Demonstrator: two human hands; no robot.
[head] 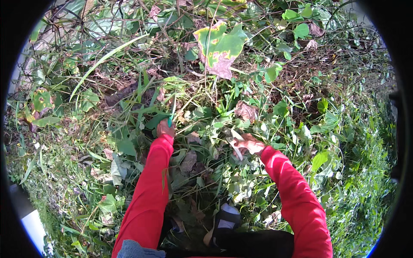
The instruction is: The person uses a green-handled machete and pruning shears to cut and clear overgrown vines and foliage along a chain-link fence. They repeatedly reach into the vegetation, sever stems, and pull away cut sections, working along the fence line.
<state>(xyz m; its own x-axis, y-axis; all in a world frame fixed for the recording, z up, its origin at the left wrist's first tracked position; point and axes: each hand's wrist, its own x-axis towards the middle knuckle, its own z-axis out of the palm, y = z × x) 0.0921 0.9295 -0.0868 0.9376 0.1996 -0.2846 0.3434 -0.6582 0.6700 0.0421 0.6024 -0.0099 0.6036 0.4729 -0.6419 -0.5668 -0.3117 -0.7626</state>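
My left hand (166, 127), at the end of a red sleeve, is closed around a green handle (170, 121); a thin blade seems to rise from it among grass stems. To the right, my right hand (250, 145) grips a pale, flat object (238, 143), perhaps plant stalks or a tool; its kind cannot be told. Leafy weeds and vines surround both hands. Above them stands a large lobed leaf (221, 48), green with yellow and brown edges. A dry brown leaf (246, 111) lies above my right hand.
Wire mesh fencing (64, 29) tangled with vines crosses the top left. Dense grass (364, 180) covers the right side. My shoe (227, 217) rests among weeds at the bottom. A white object (34, 227) shows at the lower left rim.
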